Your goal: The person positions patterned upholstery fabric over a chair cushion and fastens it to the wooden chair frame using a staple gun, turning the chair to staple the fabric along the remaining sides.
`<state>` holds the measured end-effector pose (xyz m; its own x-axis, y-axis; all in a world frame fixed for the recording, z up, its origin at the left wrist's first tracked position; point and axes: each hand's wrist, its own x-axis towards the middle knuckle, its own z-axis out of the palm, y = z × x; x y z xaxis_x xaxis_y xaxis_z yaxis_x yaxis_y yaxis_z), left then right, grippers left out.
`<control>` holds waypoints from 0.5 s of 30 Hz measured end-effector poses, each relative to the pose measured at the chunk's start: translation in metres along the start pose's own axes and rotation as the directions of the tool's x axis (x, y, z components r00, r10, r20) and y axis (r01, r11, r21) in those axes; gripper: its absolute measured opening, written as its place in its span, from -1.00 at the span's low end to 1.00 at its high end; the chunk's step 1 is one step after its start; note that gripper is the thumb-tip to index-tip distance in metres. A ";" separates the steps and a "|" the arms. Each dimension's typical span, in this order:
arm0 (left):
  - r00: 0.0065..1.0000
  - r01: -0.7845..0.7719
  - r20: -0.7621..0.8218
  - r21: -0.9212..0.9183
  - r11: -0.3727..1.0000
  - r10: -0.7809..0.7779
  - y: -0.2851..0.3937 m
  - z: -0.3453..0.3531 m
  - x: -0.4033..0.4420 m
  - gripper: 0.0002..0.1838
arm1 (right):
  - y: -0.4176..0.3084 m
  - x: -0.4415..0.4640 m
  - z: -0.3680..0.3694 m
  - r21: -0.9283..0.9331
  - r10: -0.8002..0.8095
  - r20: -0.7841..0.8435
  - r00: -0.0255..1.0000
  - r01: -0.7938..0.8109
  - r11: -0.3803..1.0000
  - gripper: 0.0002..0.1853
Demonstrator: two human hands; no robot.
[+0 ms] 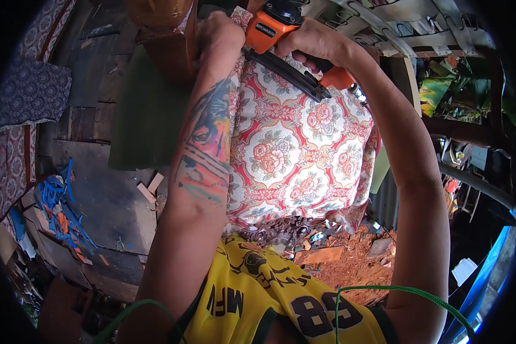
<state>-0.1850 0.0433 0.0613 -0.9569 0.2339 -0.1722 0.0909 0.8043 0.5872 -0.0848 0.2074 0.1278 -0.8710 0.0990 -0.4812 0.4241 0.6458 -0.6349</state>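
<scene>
At the top centre, my right hand point(315, 43) is wrapped round the handle of an orange and black staple gun point(272, 26). The tool's long black magazine slants down over a floral cushioned panel point(286, 149) in red, white and cream fabric. My left hand point(219, 31) is at the panel's upper left edge, beside the tool's head and next to a brown wooden post point(169, 49). Its fingers are mostly hidden behind the wrist and the post, so what they hold cannot be made out.
Blue strips point(57, 206) lie in a heap at the left, and small wood blocks point(149, 189) rest on the dark floor. Patterned upholstery point(31, 94) stands at the far left. Metal springs point(407, 26) show at the upper right. A green cord point(395, 288) crosses the lower right.
</scene>
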 end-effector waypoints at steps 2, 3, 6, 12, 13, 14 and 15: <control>0.999 0.042 0.012 0.058 0.997 -0.043 0.000 0.003 0.007 -0.66 | -0.001 0.001 0.000 -0.005 0.023 0.009 1.000 -0.023 1.000 -0.61; 0.996 0.082 0.024 0.121 0.989 -0.085 -0.001 0.007 0.012 -0.63 | -0.001 0.000 0.001 0.000 0.023 0.009 1.000 -0.023 1.000 -0.61; 0.995 0.089 0.031 0.099 0.991 -0.092 -0.009 0.009 0.022 -0.69 | -0.005 0.001 -0.003 0.004 0.022 0.051 0.998 -0.023 1.000 -0.63; 1.000 -0.016 -0.009 0.071 0.997 0.017 -0.006 0.006 0.008 -0.65 | 0.017 -0.057 -0.028 0.116 -0.006 -0.190 0.982 0.028 0.993 -0.63; 0.997 -0.063 -0.049 0.001 0.998 0.063 -0.003 0.002 -0.001 -0.69 | 0.017 -0.078 -0.026 0.114 0.022 -0.262 0.965 0.008 0.993 -0.64; 0.987 -0.080 -0.142 -0.069 0.994 0.070 -0.003 0.008 -0.010 -0.68 | 0.016 -0.101 -0.023 0.157 0.029 -0.317 0.948 0.022 0.987 -0.66; 0.859 -0.365 -0.352 0.089 0.927 0.372 -0.015 0.022 -0.016 -0.68 | 0.025 -0.115 -0.021 0.183 0.131 -0.293 0.947 -0.079 0.980 -0.71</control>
<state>-0.1653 0.0394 0.0381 -0.8850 0.3077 0.3494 0.4582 0.7089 0.5363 0.0205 0.2280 0.1798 -0.8422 0.4000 -0.3616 0.5294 0.4863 -0.6951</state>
